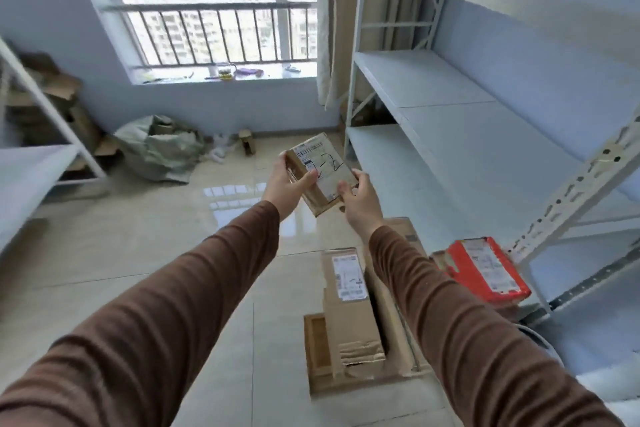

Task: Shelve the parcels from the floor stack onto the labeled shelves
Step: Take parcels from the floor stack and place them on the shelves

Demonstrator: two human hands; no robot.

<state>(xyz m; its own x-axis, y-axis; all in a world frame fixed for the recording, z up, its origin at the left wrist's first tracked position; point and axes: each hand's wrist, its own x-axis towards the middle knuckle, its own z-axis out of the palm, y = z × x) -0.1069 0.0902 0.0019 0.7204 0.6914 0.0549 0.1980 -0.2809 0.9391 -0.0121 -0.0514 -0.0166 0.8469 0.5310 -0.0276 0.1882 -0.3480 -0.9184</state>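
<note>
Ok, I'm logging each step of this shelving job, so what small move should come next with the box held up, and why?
Probably carry the small brown cardboard parcel rightward onto the white metal shelf. Both the left hand and right hand hold it in the air, white label facing up, as if just read, and that shelf beside it looks bare.

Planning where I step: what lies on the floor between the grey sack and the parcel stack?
In the head view, only bare glossy tile lies between the grey sack and the parcel stack.
</note>
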